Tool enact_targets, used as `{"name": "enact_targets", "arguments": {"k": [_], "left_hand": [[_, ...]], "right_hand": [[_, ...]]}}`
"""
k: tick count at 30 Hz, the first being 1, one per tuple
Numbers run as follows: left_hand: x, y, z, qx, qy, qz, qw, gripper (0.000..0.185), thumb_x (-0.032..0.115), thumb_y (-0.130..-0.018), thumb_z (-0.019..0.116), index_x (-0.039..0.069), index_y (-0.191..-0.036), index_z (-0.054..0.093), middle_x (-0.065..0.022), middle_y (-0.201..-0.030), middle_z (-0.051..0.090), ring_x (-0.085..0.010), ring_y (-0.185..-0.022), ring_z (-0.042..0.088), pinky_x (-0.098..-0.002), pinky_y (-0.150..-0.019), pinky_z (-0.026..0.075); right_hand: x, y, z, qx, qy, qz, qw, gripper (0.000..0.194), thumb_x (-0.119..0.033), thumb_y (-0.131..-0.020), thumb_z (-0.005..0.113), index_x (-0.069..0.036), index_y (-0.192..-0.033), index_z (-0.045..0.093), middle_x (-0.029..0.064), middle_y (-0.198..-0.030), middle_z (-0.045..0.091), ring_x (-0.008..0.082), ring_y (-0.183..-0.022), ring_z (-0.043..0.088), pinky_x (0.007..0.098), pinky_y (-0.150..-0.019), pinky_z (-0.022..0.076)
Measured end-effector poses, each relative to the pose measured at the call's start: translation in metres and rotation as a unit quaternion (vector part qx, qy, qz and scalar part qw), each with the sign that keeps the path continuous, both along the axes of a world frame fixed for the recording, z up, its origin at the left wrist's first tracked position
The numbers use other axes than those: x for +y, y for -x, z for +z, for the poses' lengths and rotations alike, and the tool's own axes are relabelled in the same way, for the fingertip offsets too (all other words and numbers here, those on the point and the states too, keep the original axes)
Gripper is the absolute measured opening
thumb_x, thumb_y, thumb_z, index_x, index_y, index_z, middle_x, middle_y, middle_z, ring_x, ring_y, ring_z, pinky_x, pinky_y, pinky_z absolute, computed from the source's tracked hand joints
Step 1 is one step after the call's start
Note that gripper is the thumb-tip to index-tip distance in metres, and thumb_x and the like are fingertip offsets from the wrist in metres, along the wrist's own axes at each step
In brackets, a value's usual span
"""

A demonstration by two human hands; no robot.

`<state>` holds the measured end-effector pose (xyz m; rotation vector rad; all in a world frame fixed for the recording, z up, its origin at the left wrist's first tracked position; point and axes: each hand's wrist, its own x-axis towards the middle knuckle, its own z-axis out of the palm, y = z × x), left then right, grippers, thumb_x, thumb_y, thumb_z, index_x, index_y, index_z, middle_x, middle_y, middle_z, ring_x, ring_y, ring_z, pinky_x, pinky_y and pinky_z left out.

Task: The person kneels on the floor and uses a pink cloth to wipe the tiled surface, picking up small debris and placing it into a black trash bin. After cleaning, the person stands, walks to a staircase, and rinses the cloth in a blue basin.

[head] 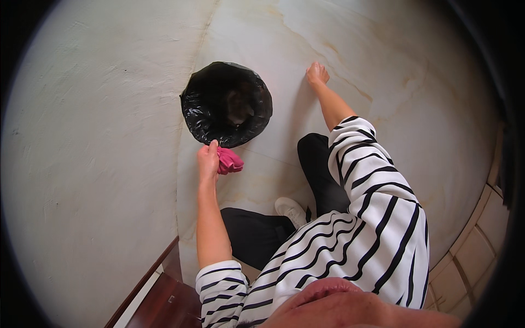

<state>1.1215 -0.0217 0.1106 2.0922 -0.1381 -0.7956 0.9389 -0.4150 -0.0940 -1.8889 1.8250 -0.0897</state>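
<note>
A round bin with a black plastic liner point(201, 119) stands on the marble-patterned floor against the wall. Some pale, unclear matter point(238, 108) lies inside it. My left hand point(208, 160) is at the bin's near rim, with a bunched pink cloth point(230, 161) in its grip. The thumb reaches the edge of the liner; whether it also pinches the plastic is not clear. To the right of the bin, my right hand point(317, 74) is low over the floor, its fingers curled closed. Nothing shows in it, and its palm side is hidden.
A rough plastered wall point(94, 123) rises on the left. At the lower left is a dark red wooden piece of furniture point(164, 301). Beige tiles point(451, 283) border the lower right. My bent legs and a white shoe point(290, 210) are close below the bin.
</note>
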Motion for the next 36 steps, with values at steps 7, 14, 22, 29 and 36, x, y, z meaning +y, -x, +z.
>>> {"name": "enact_targets", "arguments": {"k": [7, 14, 22, 29, 36], "left_hand": [[-0.002, 0.000, -0.001, 0.007, 0.018, 0.000, 1.000, 0.035, 0.025, -0.092, 0.060, 0.004, -0.066, 0.049, 0.0016, -0.061, 0.047, -0.0087, -0.057, 0.040, -0.0294, -0.052, 0.035], [-0.002, -0.002, -0.003, 0.003, 0.029, -0.009, 1.000, 0.036, 0.025, -0.092, 0.060, 0.004, -0.065, 0.050, 0.0010, -0.061, 0.048, -0.0089, -0.055, 0.041, -0.0296, -0.051, 0.035], [-0.004, 0.001, 0.005, 0.029, 0.041, 0.001, 0.999, 0.036, 0.026, -0.090, 0.061, 0.000, -0.067, 0.053, -0.0012, -0.061, 0.050, -0.0098, -0.055, 0.043, -0.0311, -0.050, 0.037], [0.003, -0.006, -0.015, 0.005, 0.025, -0.010, 1.000, 0.037, 0.028, -0.090, 0.062, -0.001, -0.068, 0.055, -0.0029, -0.062, 0.053, -0.0122, -0.058, 0.046, -0.0326, -0.053, 0.040], [-0.001, -0.003, 0.002, 0.048, 0.063, -0.036, 0.996, 0.040, 0.028, -0.091, 0.060, 0.000, -0.064, 0.052, -0.0031, -0.062, 0.053, -0.0142, -0.057, 0.047, -0.0346, -0.054, 0.042]], "right_hand": [[0.008, 0.030, 0.023, -0.132, -0.027, 0.094, 0.986, 0.029, -0.028, -0.080, 0.059, -0.001, -0.081, 0.070, 0.0191, -0.081, 0.069, 0.0292, -0.075, 0.068, 0.0421, -0.069, 0.0517], [0.020, 0.049, 0.172, -0.291, -0.028, 0.235, 0.927, 0.029, -0.027, -0.087, 0.061, 0.002, -0.086, 0.065, 0.0052, -0.063, 0.055, 0.0125, -0.061, 0.050, 0.0314, -0.058, 0.0425], [0.058, 0.005, 0.335, -0.335, -0.018, 0.409, 0.849, 0.026, -0.025, -0.091, 0.060, 0.001, -0.092, 0.065, 0.0061, -0.068, 0.058, 0.0126, -0.062, 0.051, 0.0301, -0.060, 0.0447], [0.097, -0.028, 0.397, -0.433, -0.012, 0.492, 0.755, 0.022, -0.022, -0.093, 0.062, 0.000, -0.094, 0.064, -0.0010, -0.070, 0.053, 0.0073, -0.066, 0.046, 0.0242, -0.060, 0.0411], [0.132, -0.079, 0.353, -0.457, 0.038, 0.509, 0.729, 0.015, -0.018, -0.086, 0.063, -0.003, -0.088, 0.065, 0.0125, -0.079, 0.064, 0.0262, -0.072, 0.061, 0.0368, -0.066, 0.0495]]}}
